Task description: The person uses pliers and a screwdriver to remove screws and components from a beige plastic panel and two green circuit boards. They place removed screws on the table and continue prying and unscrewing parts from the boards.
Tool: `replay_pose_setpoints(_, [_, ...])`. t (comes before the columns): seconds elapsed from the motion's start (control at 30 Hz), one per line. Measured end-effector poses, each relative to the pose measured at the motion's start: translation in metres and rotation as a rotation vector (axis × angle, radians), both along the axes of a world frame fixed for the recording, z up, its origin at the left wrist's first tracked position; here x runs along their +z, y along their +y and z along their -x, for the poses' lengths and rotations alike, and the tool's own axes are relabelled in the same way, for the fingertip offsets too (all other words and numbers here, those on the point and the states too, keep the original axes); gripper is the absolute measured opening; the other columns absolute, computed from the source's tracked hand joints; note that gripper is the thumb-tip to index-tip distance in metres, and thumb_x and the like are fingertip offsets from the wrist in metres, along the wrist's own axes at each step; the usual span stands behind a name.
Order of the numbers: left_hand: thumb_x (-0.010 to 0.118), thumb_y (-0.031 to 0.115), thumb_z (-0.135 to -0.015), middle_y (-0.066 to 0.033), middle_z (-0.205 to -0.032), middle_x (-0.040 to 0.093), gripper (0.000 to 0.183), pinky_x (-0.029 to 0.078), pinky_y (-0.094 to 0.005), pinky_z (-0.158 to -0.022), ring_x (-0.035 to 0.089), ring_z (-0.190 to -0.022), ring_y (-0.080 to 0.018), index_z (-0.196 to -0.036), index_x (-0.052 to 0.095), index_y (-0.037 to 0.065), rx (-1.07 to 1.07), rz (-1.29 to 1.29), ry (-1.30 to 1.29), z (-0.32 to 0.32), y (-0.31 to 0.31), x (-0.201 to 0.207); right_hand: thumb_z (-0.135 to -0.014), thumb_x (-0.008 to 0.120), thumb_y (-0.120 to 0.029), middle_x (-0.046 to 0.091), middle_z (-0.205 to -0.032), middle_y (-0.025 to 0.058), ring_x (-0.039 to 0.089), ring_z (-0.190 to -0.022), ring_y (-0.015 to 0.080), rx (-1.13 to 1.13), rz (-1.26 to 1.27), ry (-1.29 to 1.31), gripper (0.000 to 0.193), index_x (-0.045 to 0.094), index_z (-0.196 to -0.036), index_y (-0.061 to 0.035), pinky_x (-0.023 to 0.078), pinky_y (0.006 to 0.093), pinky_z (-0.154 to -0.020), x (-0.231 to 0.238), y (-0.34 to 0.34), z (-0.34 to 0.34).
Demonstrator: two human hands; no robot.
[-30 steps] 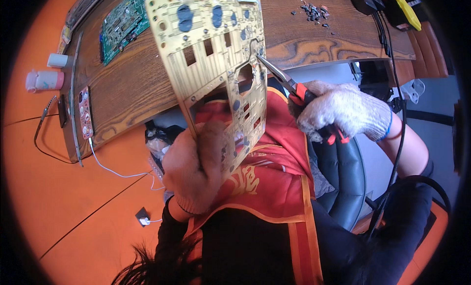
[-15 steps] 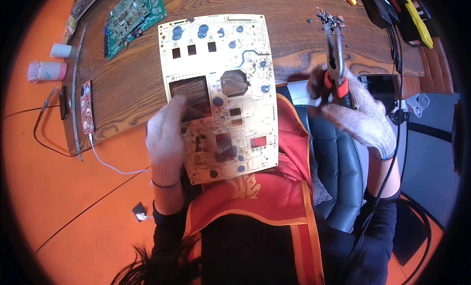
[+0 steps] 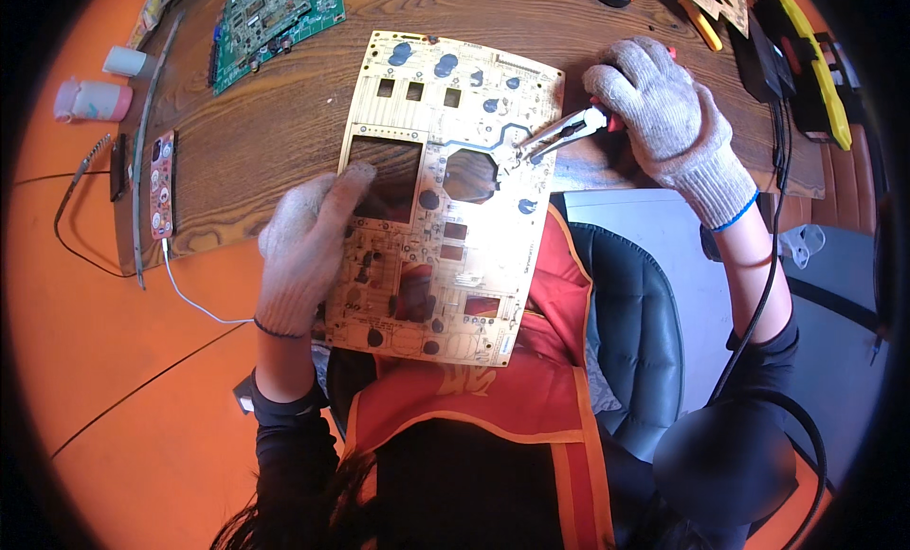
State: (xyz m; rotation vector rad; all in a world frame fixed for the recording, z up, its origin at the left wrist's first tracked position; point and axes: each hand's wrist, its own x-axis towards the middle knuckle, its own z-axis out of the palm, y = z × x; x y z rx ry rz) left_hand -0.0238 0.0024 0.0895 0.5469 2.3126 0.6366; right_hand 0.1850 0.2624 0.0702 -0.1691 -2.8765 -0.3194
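I judge the circuit board [image 3: 479,230] over the near edge of the surface [image 3: 223,195] light, stiff, brittle; left fingers [image 3: 351,182] wisely clamp its rim, right fingers [image 3: 614,84] wrap pliers [image 3: 585,124].

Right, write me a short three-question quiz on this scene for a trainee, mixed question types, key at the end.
1. True or false: the left hand in a whitish knit glove holds the pale yellow, perforated circuit board at its left edge.
2. Multiple choice: in the picture, where on the brown wooden table is the green rectangular circuit board, relative to the pale yellow one? A. Lower right. B. Directly below. C. Upper left.
3. Short answer: which hand has the silver metal pliers with red handles in its grip?

Key: 1. True. 2. C. 3. The right hand, also in a whitish knit glove.
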Motion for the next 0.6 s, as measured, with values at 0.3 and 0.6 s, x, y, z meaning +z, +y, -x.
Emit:
replay_pose_setpoints(0.3, [0.053, 0.048, -0.094, -0.0158, -0.109, 0.066, 0.046, 0.044, -0.0361, -0.094, 0.062, -0.102, -0.0314, -0.111, 0.067, 0.007, 0.049, -0.074, 0.186, -0.007, -0.005, -0.009, -0.074, 0.065, -0.003, 0.053, -0.121, 0.0149, 0.052, -0.118, 0.0368, 0.125, -0.021, -0.114, 0.044, 0.056, -0.115, -0.0135, 0.049, 0.0444, -0.093, 0.004, 0.010, 0.017])
replay_pose_setpoints(0.6, [0.053, 0.025, -0.096, -0.0124, -0.116, 0.064, 0.028, 0.048, -0.0358, -0.092, 0.061, -0.105, -0.0299, -0.122, 0.062, 0.023, -0.383, -0.146, 0.311, 0.013, -0.025, -0.024, -0.071, 0.067, -0.003, 0.053, -0.114, 0.0107, 0.053, -0.114, 0.0313, 0.049, -0.004, -0.158, 0.048, 0.054, -0.115, -0.0174, 0.052, 0.0420, -0.087, 0.002, 0.008, 0.015])
